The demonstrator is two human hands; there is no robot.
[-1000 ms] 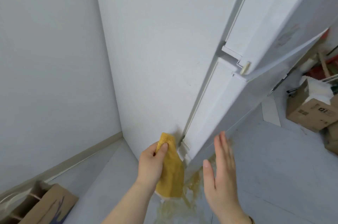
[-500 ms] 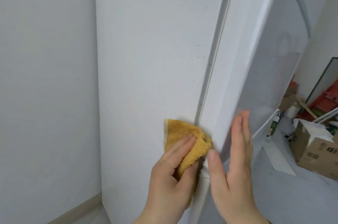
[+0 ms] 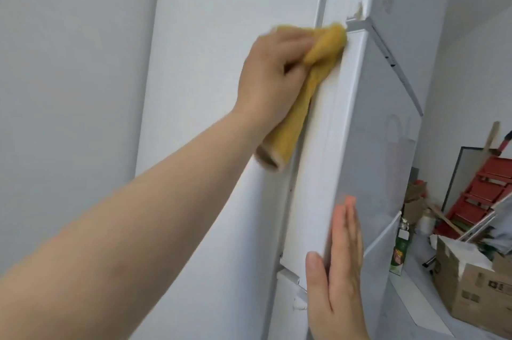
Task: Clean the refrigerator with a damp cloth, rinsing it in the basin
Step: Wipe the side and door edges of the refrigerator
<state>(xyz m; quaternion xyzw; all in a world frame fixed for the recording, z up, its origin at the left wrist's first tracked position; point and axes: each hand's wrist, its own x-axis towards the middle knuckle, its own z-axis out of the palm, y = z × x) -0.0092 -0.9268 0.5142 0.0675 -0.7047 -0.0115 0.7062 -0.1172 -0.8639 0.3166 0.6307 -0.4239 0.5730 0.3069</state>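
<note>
A tall white refrigerator fills the middle of the head view, its side panel facing me and its doors on the right. My left hand is raised high and grips a yellow cloth, pressing it against the seam between the side panel and the door edge, near the gap between two doors. The cloth hangs down below my fist. My right hand rests flat with straight fingers on the door's front edge, lower down. No basin is in view.
A white wall stands close on the left. At the right, on the floor, are a cardboard box, a green spray can, red crates and other clutter.
My left hand has swept the cloth up the refrigerator's seam from near the floor to high up by the door gap. My right hand has stayed flat on the door edge, and the view has tilted up.
</note>
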